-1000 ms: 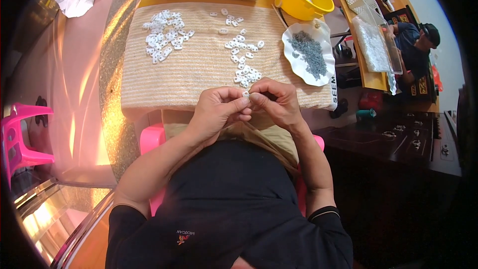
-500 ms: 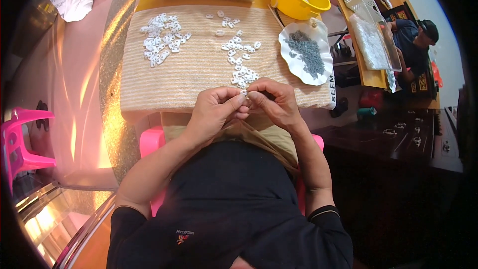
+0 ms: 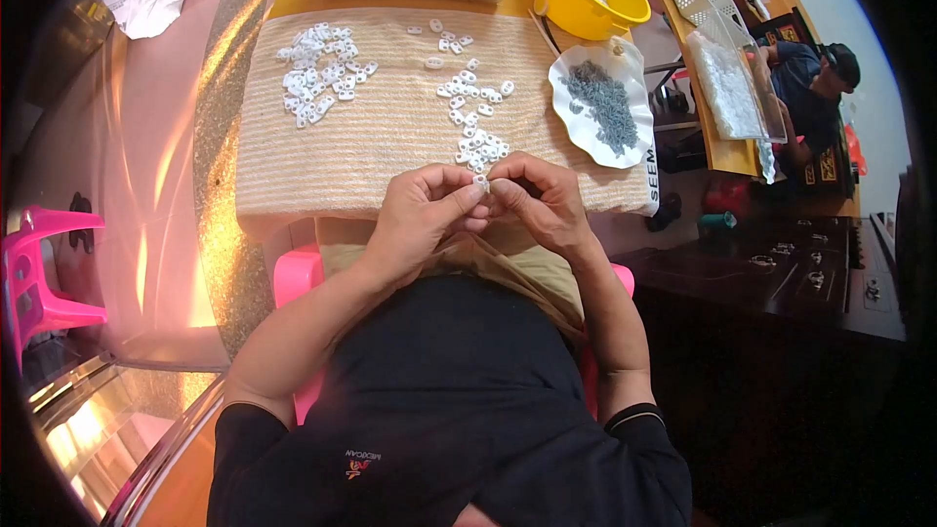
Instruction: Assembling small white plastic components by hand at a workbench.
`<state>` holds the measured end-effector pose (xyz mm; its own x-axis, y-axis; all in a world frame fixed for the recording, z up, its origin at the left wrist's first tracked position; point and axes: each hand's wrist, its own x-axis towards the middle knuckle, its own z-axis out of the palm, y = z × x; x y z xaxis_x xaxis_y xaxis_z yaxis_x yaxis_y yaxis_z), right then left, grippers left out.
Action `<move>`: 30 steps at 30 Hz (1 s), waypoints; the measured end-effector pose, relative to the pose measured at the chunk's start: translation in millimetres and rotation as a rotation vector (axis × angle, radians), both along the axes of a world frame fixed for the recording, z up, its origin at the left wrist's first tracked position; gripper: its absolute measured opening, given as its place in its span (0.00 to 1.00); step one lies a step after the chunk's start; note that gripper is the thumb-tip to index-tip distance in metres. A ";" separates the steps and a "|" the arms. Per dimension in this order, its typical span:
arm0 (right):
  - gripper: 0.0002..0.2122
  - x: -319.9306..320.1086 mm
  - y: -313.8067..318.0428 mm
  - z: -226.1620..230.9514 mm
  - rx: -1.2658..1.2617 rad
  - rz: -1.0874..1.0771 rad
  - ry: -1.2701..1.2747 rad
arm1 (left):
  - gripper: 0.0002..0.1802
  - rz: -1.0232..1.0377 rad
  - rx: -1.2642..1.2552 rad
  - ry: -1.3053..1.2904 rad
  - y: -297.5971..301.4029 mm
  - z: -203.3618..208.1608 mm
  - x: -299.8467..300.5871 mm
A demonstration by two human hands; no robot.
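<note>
- Pinching the small white piece [image 3: 480, 180] between thumb and forefinger: that's the left hand [image 3: 427, 207], by the striped mat's [image 3: 361, 176] near edge.
- Now the right hand [image 3: 545, 197], fingertips right beside it; can't tell what they grip!
- Probably light, stiff, slick plastic; best held by its sides.

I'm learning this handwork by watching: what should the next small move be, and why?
Probably steady the small white piece with the left hand while the right hand works at it gently: the piece sits where both hands' fingertips meet. Whether the right fingertips pinch anything else is too small to tell.
</note>
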<state>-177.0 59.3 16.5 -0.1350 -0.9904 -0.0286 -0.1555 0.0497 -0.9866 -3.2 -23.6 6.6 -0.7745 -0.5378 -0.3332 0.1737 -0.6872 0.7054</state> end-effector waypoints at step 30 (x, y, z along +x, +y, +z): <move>0.04 10.1 -0.9 -1.3 0.007 0.021 -0.025 | 0.10 0.092 0.004 -0.031 1.1 -3.9 1.3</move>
